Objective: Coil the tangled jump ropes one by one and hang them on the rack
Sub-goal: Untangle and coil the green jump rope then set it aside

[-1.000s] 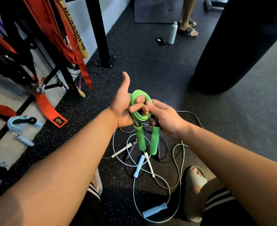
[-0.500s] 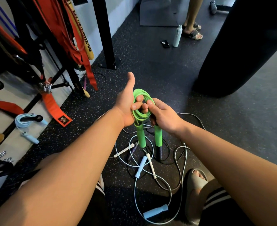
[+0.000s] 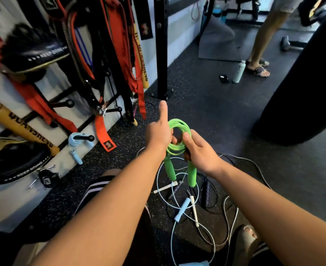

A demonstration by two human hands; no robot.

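The left grip (image 3: 158, 135) is clenched round the left side of the coiled green jump rope (image 3: 177, 125), fingers curled through the loops and the thumb sticking straight up. The right grip (image 3: 201, 150) grasps the same coil from the other side, its thumb pressed on the bundled strands just above where they run into the handles. The rope is in the air between the two hands, over the floor (image 3: 215, 112), wound into a tight ring. Its two green handles (image 3: 170, 169) hang down side by side below the hands.

Directly beneath lies the tangle of ropes (image 3: 179, 191) on the dark speckled floor: thin white and pale blue cords looping over one another, with a light blue handle (image 3: 181, 209), a white handle (image 3: 194, 212) and a black handle (image 3: 207, 191) among them.

To the left stands the rack (image 3: 108, 100) against the wall. One peg carries a coiled light blue rope (image 3: 75, 141), and an orange strap (image 3: 103, 131) dangles just beside it. Red straps and black pads hang higher up.

The person's sandalled foot (image 3: 247, 239) shows at the lower right, near the tangle. Farther off, a dark punching bag (image 3: 302, 83) fills the right side, and a pale bottle (image 3: 238, 72) stands by another person's feet (image 3: 259, 69).
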